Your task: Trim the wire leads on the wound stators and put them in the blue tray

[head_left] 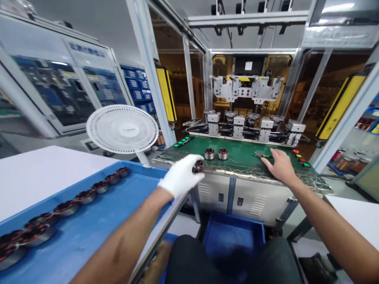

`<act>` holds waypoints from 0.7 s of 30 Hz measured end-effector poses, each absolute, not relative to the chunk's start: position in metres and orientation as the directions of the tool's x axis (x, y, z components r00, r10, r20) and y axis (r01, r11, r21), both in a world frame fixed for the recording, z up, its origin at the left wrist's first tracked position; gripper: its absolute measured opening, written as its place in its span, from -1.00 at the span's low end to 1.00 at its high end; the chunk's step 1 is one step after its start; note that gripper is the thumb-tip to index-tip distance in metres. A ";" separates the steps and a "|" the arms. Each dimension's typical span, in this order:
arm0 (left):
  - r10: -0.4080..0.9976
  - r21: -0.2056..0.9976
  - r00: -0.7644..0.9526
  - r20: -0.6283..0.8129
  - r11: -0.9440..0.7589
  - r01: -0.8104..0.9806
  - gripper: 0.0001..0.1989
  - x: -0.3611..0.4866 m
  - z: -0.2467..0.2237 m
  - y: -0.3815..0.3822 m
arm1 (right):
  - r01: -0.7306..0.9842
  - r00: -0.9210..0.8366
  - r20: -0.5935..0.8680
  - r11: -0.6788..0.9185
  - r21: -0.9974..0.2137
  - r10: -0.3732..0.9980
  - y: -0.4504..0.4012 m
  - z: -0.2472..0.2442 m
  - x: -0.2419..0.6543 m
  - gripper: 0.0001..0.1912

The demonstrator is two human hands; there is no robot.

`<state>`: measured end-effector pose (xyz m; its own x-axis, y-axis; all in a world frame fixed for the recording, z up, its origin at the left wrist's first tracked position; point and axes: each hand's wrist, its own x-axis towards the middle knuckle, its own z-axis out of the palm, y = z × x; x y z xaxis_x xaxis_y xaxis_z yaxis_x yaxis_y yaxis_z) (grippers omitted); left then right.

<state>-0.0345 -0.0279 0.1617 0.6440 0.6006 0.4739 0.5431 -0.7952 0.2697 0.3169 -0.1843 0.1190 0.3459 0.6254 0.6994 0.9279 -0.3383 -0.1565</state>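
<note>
My left hand (184, 175), in a white glove, is closed around a motor stator (197, 166) with dark and copper-coloured windings, held just in front of the bench's near edge. Two more stators, one on the left (209, 154) and one on the right (223, 154), stand side by side on the green mat (242, 157). Bare and with fingers apart, my right hand (280, 165) hovers over the mat's right part. Close to its fingertips lies a pair of pliers (260, 155); whether the fingers touch it I cannot tell.
A blue tray (97, 221) on my left bears a row of several stators (85, 196). Behind the mat stands a machine with clamping fixtures (239, 126), flanked by yellow light-curtain posts (166, 94). Below is a blue bin (233, 232); a white fan (122, 129) stands at left.
</note>
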 end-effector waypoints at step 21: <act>0.583 0.810 0.708 0.400 -0.586 0.025 -0.43 -0.086 0.053 -0.183 | 0.787 -0.588 0.534 0.581 0.206 0.607 -0.290 0.109 0.139 -0.61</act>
<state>-0.0858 -0.1834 0.0533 0.7077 0.5826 0.3997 0.0247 -0.5858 0.8101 0.1387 -0.2899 0.1094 -0.5877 0.6075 0.5343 0.7875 0.5811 0.2055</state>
